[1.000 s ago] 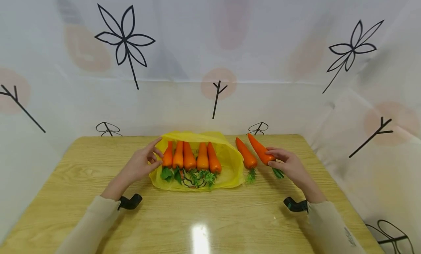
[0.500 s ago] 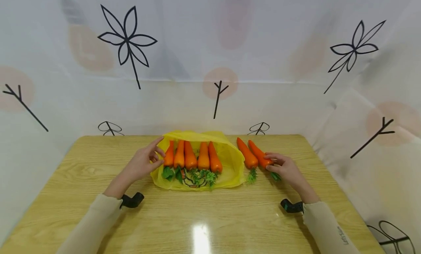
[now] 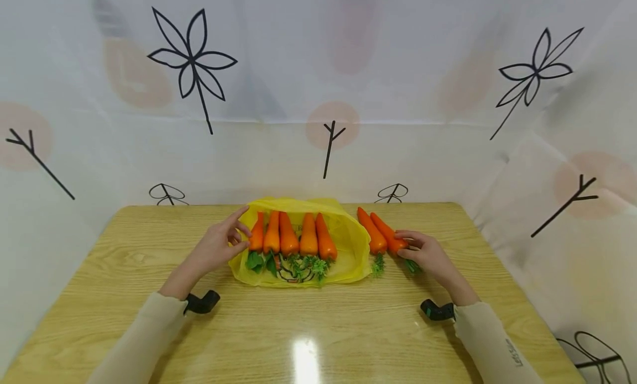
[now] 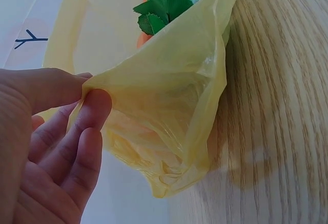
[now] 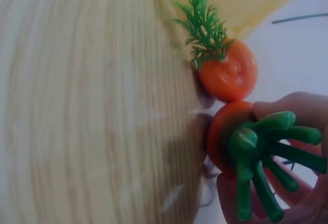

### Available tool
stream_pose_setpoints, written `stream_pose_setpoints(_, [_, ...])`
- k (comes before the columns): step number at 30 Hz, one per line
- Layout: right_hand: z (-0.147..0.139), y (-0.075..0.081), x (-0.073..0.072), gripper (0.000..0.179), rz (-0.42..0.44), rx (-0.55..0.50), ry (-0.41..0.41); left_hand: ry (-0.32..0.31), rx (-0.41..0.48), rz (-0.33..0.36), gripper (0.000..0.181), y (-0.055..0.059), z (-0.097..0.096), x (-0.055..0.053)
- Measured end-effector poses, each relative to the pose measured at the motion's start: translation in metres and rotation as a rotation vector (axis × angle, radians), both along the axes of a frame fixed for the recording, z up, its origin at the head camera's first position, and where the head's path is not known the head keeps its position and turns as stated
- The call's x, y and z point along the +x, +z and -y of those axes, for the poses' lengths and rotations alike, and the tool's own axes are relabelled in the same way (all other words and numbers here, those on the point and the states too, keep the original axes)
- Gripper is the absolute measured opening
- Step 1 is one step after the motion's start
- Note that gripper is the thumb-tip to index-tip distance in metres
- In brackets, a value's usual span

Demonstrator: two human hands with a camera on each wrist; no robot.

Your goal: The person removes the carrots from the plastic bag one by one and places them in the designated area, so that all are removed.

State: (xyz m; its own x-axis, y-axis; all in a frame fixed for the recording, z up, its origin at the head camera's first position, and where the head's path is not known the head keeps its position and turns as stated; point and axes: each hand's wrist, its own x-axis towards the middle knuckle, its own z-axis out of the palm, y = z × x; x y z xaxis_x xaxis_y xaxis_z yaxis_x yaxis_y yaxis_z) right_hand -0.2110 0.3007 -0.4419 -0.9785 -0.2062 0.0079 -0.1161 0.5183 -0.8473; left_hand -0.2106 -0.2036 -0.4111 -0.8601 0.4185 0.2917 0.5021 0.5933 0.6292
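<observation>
Left hand (image 3: 211, 247) pinches the rim of a yellow bag (image 3: 352, 254) holding five carrots (image 3: 288, 237) near the far edge of the desk (image 3: 249, 334); rightward, a loose carrot (image 3: 371, 233) lies beside a second carrot (image 3: 385, 231), gripped by the right hand (image 3: 425, 254).

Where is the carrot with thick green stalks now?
In the head view, the thick-stalked carrot is right of the bag, held in the right hand, beside the feathery-topped carrot.
</observation>
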Motion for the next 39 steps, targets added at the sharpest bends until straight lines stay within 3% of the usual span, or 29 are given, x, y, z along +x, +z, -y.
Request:
stream_pose_setpoints(20, [0.003,0.014,0.005,0.046,-0.008,-0.043,0.009,0.004,-0.004,0.001,0.079,-0.001,0.001,0.000])
stream_pose_setpoints(29, [0.010,0.030,0.006,0.041,-0.087,-0.003,0.004,0.010,-0.003,0.010,0.079,-0.001,0.000,0.000])
stream_pose_setpoints(33, [0.020,0.037,0.011,0.038,-0.120,-0.039,0.037,0.012,-0.003,0.021,0.079,-0.001,-0.001,0.000])
stream_pose_setpoints(39, [0.041,0.043,0.020,0.030,-0.246,-0.046,0.129,0.002,0.000,0.017,0.080,-0.001,-0.001,0.000])
